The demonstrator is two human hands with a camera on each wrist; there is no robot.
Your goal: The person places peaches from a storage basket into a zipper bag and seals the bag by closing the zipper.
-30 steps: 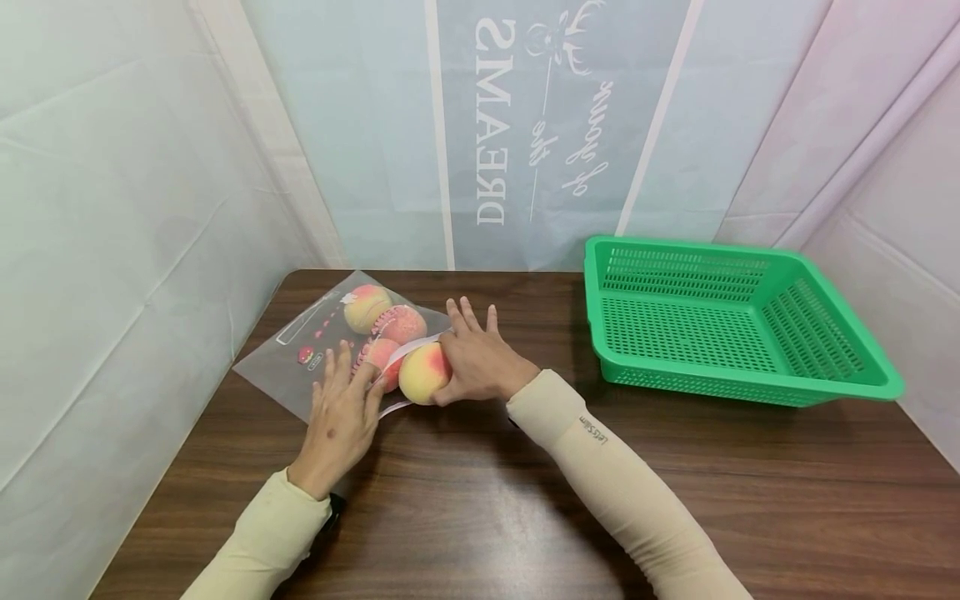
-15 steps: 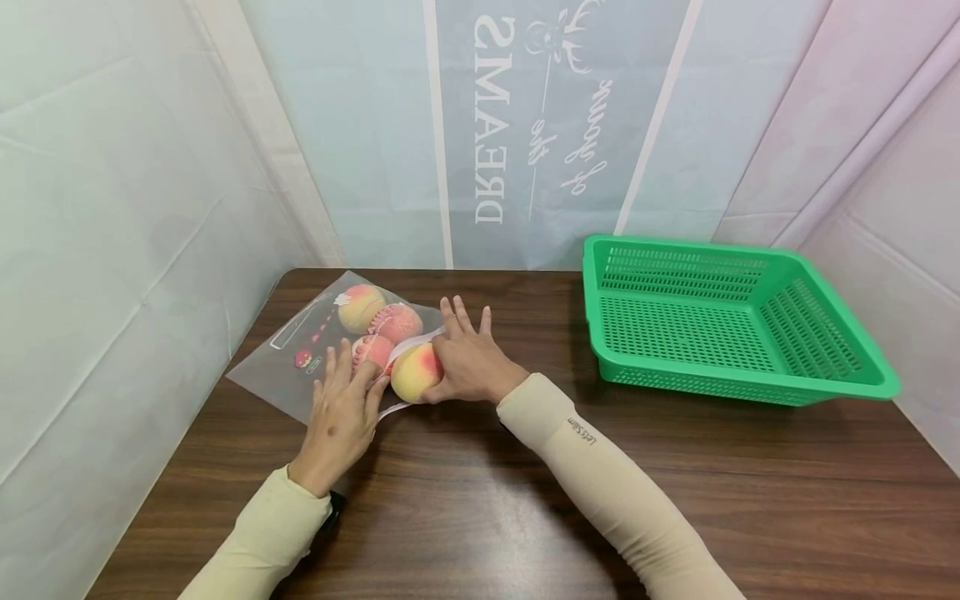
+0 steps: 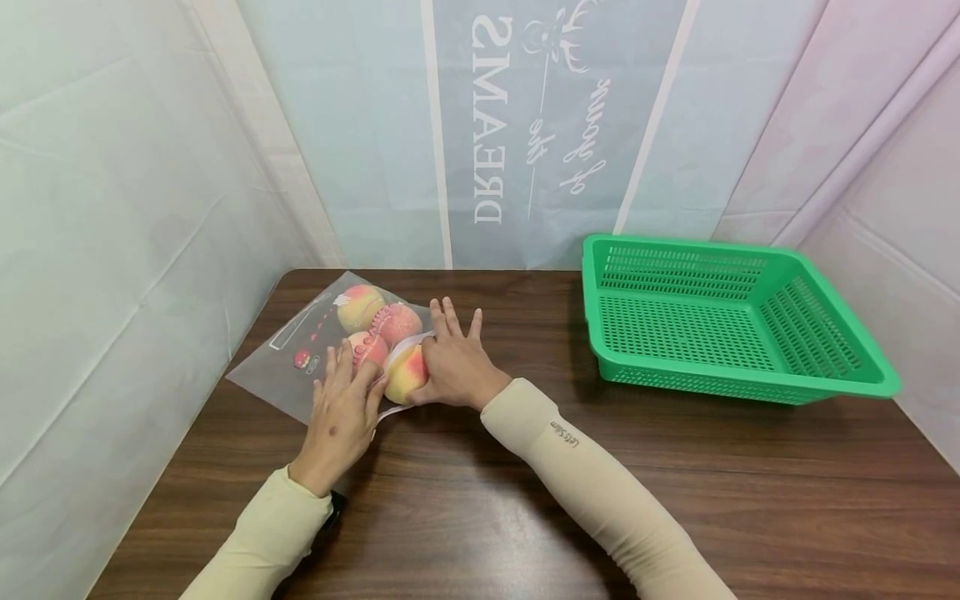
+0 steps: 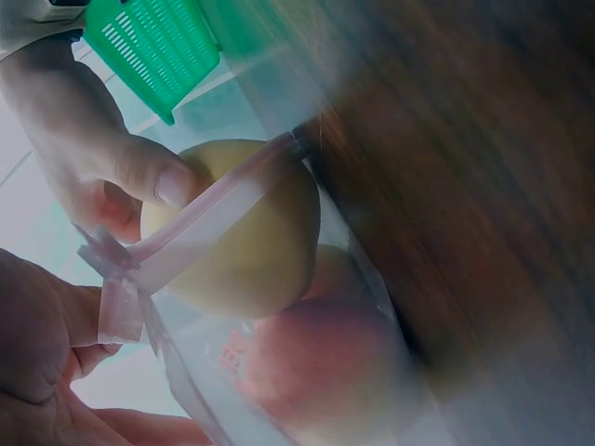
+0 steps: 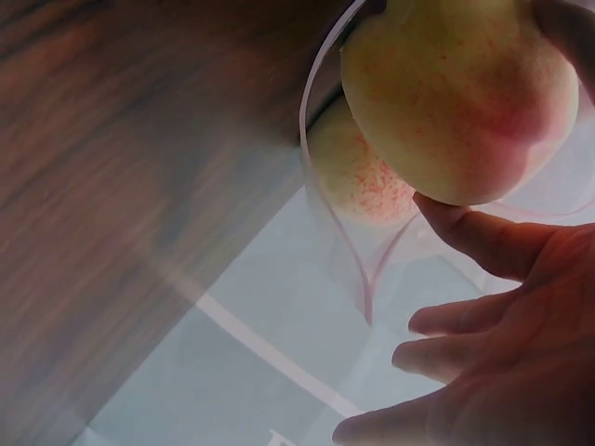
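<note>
My right hand point(image 3: 457, 362) grips a yellow-red peach point(image 3: 406, 375) between thumb and index finger at the mouth of a clear plastic bag point(image 3: 273, 379). In the left wrist view, the bag's rim point(image 4: 214, 209) crosses in front of that peach point(image 4: 246, 251), so it sits partly inside. My left hand point(image 3: 337, 421) pinches the near edge of the opening. Deeper in the bag lie a yellow-red peach point(image 3: 360, 307) and two pinker peaches, one point(image 3: 397, 323) behind the other point(image 3: 369, 350). In the right wrist view, the other right-hand fingers point(image 5: 446, 358) are spread away from the peach point(image 5: 456, 102).
A green perforated basket point(image 3: 720, 383) stands at the right rear of the brown wooden table point(image 3: 480, 517). A printed cloth point(image 3: 525, 133) hangs behind the table, and a pale sheet point(image 3: 135, 275) hangs along the left side.
My right hand has moved left, pushing the peach further into the bag's mouth. The bag and its peaches have shifted slightly left. My left hand has stayed nearly still.
</note>
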